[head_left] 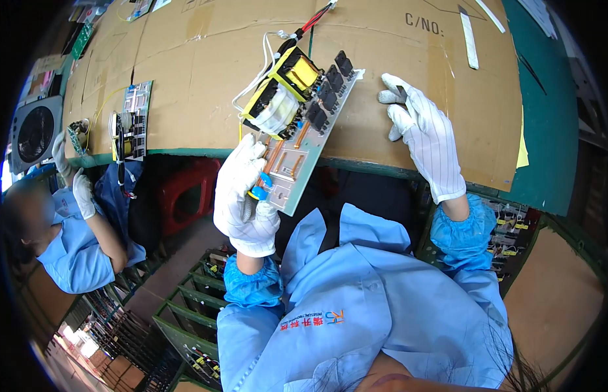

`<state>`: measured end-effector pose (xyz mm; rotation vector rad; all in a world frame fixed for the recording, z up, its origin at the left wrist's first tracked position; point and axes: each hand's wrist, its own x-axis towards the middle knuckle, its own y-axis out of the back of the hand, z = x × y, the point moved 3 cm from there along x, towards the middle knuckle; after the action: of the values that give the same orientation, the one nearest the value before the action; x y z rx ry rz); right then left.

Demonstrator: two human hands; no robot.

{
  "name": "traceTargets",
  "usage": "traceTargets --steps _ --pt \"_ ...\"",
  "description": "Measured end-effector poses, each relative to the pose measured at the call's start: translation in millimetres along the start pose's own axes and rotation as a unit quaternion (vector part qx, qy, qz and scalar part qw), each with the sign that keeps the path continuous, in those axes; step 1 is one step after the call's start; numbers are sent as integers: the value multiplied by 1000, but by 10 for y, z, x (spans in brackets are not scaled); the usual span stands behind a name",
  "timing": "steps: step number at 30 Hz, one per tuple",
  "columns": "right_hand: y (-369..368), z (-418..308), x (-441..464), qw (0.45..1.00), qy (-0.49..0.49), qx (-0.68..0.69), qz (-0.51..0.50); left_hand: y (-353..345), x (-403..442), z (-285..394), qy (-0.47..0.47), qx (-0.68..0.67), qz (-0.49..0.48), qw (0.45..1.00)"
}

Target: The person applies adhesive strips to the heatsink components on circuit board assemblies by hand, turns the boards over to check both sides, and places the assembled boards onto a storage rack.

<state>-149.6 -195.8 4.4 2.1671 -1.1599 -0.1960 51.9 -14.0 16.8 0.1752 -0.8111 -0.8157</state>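
My left hand (245, 196), in a white glove, grips the lower left edge of a circuit board (294, 170). The board is tilted above the cardboard's front edge. It carries two yellow-and-black transformers (274, 108), a row of black components (329, 91) and blue discs (260, 188) beside my fingers. White wires (252, 85) and a red-and-black cable (310, 25) run from its top. To the right of the board, apart from it, my right hand (425, 134) has its gloved fingers curled round a small dark item (401, 92) that I cannot identify.
Cardboard (356, 32) covers the green table (549, 130). At the left lie another board (135, 117) and a grey fan-like unit (36, 134), near a co-worker's gloved hands (84, 193). Below are a red stool (186, 196) and green racks (193, 320) holding boards.
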Motion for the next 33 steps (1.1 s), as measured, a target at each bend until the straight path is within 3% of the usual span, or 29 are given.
traceTargets --steps 2,4,10,12,14,17,19,23,26,28,33 --pt "3 -25 1 1000 16 -17 3 6 13 10 -18 13 -7 1000" --pt "5 -19 4 997 -53 54 -14 -5 30 58 -45 53 -39 997" --pt "-6 -7 0 991 -90 99 -10 -26 57 111 -80 84 -97 989" --pt "-10 11 2 996 -62 63 -9 -35 49 118 -85 82 -118 986" --pt "-7 -8 5 999 -34 27 -8 -56 79 185 -80 83 -102 988" --pt "-17 6 4 989 -101 103 -13 -52 74 182 -83 69 -105 989" --pt "-14 14 1 1000 -13 11 -5 -62 83 201 -83 80 -108 987" --pt "-10 22 -2 997 -61 54 -17 -46 33 130 -89 82 -128 984" --pt "-18 35 -4 1000 10 -26 -4 -52 50 156 -86 88 -131 984" --pt "-16 25 2 997 -52 59 -16 -58 80 199 -80 81 -102 988" --pt "-11 9 6 993 -72 92 -12 -61 75 195 -78 83 -109 988"
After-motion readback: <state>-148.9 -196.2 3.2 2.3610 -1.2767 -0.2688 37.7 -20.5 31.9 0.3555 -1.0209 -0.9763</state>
